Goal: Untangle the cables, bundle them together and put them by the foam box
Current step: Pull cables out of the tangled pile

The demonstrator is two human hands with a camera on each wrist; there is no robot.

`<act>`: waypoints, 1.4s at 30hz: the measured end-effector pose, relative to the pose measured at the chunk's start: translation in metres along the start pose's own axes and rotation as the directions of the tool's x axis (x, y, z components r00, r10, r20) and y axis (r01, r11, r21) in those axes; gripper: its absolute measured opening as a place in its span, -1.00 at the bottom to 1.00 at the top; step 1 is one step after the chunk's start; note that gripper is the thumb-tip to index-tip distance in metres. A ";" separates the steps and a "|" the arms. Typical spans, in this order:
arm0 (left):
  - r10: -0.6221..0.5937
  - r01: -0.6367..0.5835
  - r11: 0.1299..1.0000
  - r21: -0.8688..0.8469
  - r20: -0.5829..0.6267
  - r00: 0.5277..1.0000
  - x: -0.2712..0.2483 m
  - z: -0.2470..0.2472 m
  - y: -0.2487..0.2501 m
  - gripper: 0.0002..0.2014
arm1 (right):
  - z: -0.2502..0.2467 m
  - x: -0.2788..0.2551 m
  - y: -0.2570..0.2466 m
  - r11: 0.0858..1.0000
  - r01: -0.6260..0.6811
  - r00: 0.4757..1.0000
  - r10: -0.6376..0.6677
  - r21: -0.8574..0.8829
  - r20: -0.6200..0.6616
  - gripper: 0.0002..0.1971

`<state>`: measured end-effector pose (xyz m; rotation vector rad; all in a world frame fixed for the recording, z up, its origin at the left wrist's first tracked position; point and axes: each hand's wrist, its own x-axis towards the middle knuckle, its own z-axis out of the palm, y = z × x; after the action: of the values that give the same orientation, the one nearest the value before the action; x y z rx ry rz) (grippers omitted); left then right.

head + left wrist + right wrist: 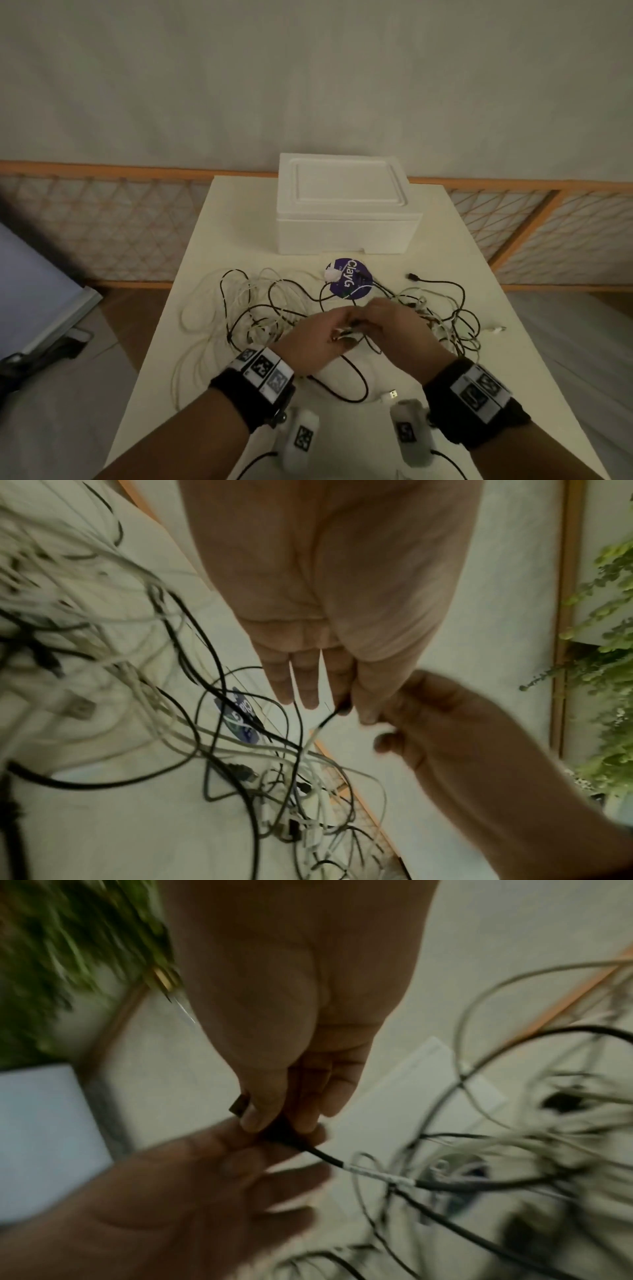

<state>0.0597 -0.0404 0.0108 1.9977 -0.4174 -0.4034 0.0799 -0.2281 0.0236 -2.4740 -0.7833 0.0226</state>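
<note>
Right hand (291, 1069) blurred, thumb covers black plug (274, 1133); tangled cables (514, 1164) smeared on right; left hand (192, 1199) cut off by bottom edge.

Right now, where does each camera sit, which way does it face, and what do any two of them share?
Head: worn high, looks forward and down at the table, foam box and cables; both forearms and hands show.
Left wrist: looks along the left hand to its fingers pinching a black cable end; the right hand meets it.
Right wrist: looks along the right hand at its grip on the black plug.
Shared: both wrist views show that same cable.
</note>
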 end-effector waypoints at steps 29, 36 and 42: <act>-0.312 0.294 0.948 -0.118 -0.189 0.931 -0.001 -0.026 0.032 -0.74 | 0.000 0.034 -0.005 0.989 0.137 0.981 -0.144 -0.061 -0.130 -0.68; -0.219 -0.088 0.845 -0.528 -0.492 0.843 -0.027 -0.074 0.076 -0.74 | 0.002 0.022 0.007 0.953 -0.033 0.992 0.069 0.302 -0.109 -0.62; 0.044 -0.307 0.606 -0.734 -0.355 0.934 -0.032 -0.101 0.081 -0.71 | -0.007 0.039 0.024 0.974 -0.199 0.978 0.204 -0.105 0.039 -0.81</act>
<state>0.0671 0.0184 0.1306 1.0979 -0.1805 -0.0971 0.1259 -0.2269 0.0232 -2.6487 -0.5624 0.1220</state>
